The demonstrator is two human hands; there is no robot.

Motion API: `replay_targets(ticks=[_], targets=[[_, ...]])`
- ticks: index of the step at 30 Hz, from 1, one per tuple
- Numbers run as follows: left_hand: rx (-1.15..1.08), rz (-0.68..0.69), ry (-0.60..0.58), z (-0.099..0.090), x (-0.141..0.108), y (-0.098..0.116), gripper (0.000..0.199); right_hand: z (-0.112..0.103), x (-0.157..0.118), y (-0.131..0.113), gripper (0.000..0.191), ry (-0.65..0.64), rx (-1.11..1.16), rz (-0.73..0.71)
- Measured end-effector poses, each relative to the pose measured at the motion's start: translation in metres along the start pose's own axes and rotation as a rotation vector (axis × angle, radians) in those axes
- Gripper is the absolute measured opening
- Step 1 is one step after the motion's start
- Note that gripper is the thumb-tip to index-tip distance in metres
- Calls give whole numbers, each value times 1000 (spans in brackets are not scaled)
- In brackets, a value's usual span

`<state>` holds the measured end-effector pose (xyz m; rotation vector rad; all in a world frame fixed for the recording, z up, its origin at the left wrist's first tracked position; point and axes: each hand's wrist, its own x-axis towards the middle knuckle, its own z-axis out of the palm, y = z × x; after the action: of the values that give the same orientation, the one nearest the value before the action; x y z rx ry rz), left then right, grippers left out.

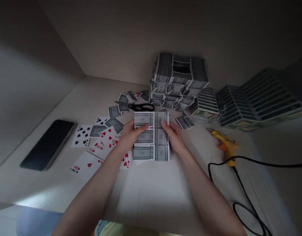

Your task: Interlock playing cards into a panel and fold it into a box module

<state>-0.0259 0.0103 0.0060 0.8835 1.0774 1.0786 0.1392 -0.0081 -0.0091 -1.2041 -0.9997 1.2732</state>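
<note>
Between both hands is a panel of joined playing cards [162, 139], grey patterned backs facing up, set in rows and two columns. My left hand [130, 133] grips its left edge, thumb lying over the top. At the right edge my right hand [174, 135] holds it the same way, thumb on the upper right card. What the fingers do beneath the panel is hidden. Loose face-up cards [85, 165], mostly hearts, lie left of the panel, partly under my left forearm. Just beyond the panel sit black-handled scissors [143, 107].
A box-like structure of cards [163, 85] stands at the back. Several stacks of card decks [235, 106] line the right. A yellow glue gun [227, 146] lies at right, its black cable [249, 193] looping forward. A phone [49, 144] rests on the left of the table [151, 190].
</note>
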Motion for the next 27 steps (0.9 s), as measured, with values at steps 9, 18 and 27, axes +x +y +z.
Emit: replay_targets(ticks=[9, 18, 27], targets=[[-139, 136, 114, 6, 1, -1, 38, 7, -2, 9, 32, 50, -420, -152], [-3, -106, 8, 6, -7, 0, 48, 3, -2, 7, 26, 80, -350, -223], [39, -105, 94, 4, -7, 0, 42, 5, -2, 8, 23, 77, -268, -202]])
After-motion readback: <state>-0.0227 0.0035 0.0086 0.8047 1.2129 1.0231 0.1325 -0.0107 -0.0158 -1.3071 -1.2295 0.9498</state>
